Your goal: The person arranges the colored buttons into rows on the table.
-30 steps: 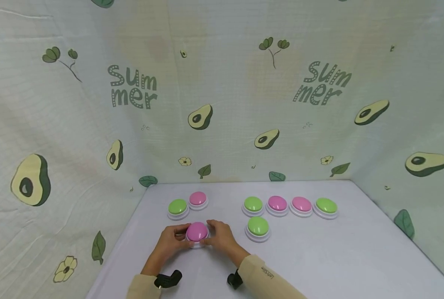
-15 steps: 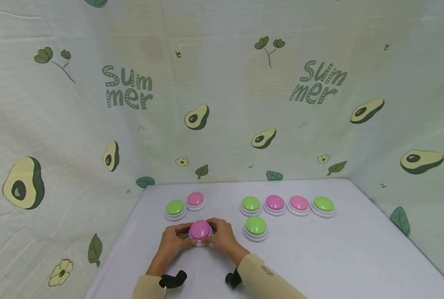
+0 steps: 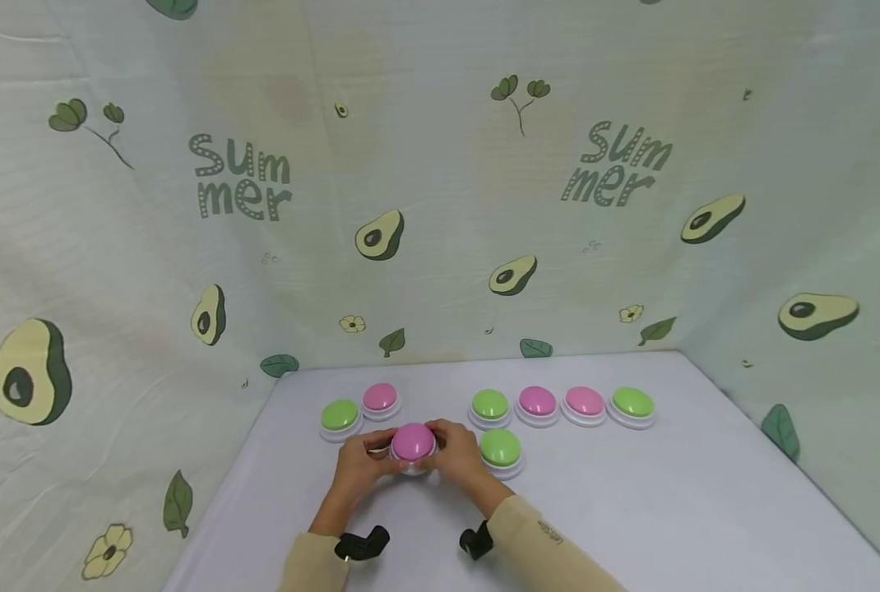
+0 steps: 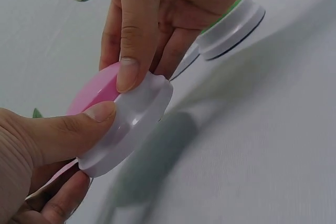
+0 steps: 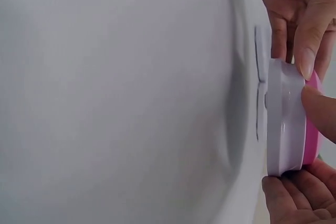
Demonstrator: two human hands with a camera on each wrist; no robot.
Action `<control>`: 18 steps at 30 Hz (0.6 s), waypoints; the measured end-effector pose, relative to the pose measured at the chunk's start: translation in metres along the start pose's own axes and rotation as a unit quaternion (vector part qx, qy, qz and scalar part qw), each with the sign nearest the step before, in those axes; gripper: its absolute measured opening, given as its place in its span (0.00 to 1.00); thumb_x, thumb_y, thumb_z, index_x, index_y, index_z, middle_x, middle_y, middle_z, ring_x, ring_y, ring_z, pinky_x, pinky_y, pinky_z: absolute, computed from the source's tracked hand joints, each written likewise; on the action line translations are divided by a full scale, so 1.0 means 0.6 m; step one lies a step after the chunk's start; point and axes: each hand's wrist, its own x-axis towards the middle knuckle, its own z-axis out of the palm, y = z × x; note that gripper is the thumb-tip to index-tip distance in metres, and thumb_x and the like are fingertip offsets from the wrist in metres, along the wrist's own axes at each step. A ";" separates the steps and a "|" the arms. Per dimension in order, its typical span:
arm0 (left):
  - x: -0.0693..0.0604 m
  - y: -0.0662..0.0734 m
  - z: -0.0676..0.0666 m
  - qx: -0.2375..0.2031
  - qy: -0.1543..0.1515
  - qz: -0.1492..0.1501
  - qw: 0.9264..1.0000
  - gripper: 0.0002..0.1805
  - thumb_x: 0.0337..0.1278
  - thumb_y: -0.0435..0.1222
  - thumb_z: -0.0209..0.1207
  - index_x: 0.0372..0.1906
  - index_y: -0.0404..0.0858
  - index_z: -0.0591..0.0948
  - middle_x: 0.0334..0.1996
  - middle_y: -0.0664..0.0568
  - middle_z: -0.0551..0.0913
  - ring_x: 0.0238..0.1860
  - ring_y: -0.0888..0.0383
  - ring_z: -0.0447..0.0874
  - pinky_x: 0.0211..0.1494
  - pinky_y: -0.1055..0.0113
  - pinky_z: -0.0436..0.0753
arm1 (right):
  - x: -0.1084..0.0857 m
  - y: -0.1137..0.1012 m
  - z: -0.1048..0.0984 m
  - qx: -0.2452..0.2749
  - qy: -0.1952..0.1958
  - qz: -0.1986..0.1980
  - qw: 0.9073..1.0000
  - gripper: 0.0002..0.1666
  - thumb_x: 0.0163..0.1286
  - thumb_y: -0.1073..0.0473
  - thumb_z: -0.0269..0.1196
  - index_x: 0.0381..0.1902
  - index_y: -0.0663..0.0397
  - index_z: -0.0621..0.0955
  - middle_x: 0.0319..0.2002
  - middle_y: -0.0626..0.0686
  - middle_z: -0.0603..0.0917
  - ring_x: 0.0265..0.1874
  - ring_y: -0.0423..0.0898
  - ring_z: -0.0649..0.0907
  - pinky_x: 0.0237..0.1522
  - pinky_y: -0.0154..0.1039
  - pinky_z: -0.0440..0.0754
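A round push button [image 3: 414, 442] with a pink dome and a white base is held between my two hands. From its left side my left hand [image 3: 362, 470] grips the rim, thumb in front and fingers behind. On the other side my right hand [image 3: 460, 454] pinches it the same way. In the left wrist view both thumbs press on the white base [image 4: 137, 115], which hangs tilted above the tabletop with a shadow below. The right wrist view shows the base's underside apart from the surface. Close by my right hand stands a green button [image 3: 500, 448].
Behind my left hand stand a green button [image 3: 340, 415] and a pink button [image 3: 380, 398]. A back row on the right holds a green button [image 3: 489, 404], two pink buttons [image 3: 538, 401] and another green button [image 3: 632, 402]. A printed cloth [image 3: 440, 181] hangs around the white table [image 3: 632, 510].
Both hands have carried the pink button to the right and somewhat away from me, nearer the front green button. The head view has shifted slightly. The other buttons stay in place.
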 end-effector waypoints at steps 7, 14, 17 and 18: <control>0.022 0.030 0.044 0.000 -0.025 0.007 1.000 0.34 0.44 0.28 0.81 0.62 0.34 0.85 0.58 0.40 0.86 0.63 0.41 0.83 0.64 0.53 0.84 | -0.009 0.000 -0.051 0.003 0.025 0.032 0.999 0.39 0.56 0.68 0.80 0.65 0.67 0.79 0.62 0.65 0.84 0.65 0.64 0.81 0.67 0.59 0.79; 0.041 0.062 0.094 0.002 -0.041 0.029 0.999 0.33 0.44 0.28 0.81 0.60 0.34 0.86 0.57 0.40 0.87 0.62 0.42 0.84 0.63 0.54 0.85 | -0.018 0.011 -0.106 0.012 0.049 0.056 0.997 0.39 0.56 0.67 0.80 0.65 0.65 0.80 0.62 0.64 0.84 0.65 0.63 0.81 0.68 0.58 0.79; 0.049 0.075 0.119 0.009 -0.047 0.039 0.998 0.32 0.43 0.27 0.81 0.60 0.34 0.86 0.56 0.41 0.88 0.61 0.42 0.84 0.62 0.54 0.86 | -0.022 0.017 -0.130 0.022 0.058 0.062 0.996 0.39 0.56 0.68 0.80 0.66 0.66 0.79 0.63 0.64 0.84 0.65 0.63 0.81 0.68 0.58 0.79; 0.052 0.080 0.128 0.010 -0.048 0.038 0.998 0.32 0.43 0.27 0.81 0.59 0.34 0.87 0.56 0.41 0.88 0.61 0.43 0.84 0.62 0.55 0.86 | -0.023 0.020 -0.138 0.024 0.061 0.066 0.996 0.39 0.56 0.68 0.80 0.66 0.66 0.79 0.63 0.64 0.83 0.66 0.63 0.80 0.68 0.57 0.79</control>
